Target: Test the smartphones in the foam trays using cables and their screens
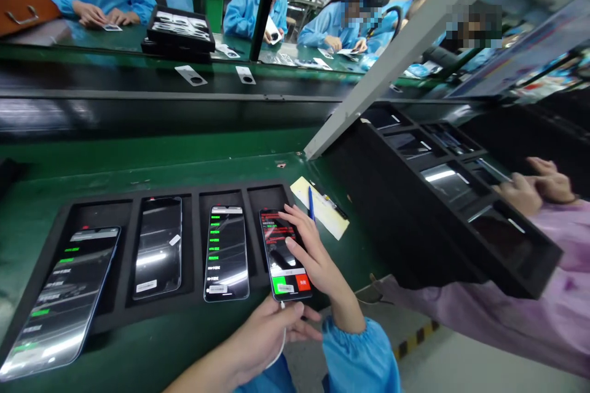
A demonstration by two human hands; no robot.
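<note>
A black foam tray (193, 304) lies on the green bench and holds several phones. The rightmost phone (282, 258) shows a screen with red text and green and red buttons. My right hand (310, 252) rests on that screen with its fingers spread apart. My left hand (270, 334) pinches a white cable (279, 344) at the phone's bottom edge. To the left sit a phone with green text (227, 253), a dark phone (159, 247) and a large lit phone (64, 301).
A co-worker in a pink sleeve (507, 313) holds a black tray of phones (442, 196) at the right. A yellow note with a blue pen (318, 206) lies behind my hand. A conveyor (138, 83) and seated workers in blue fill the back.
</note>
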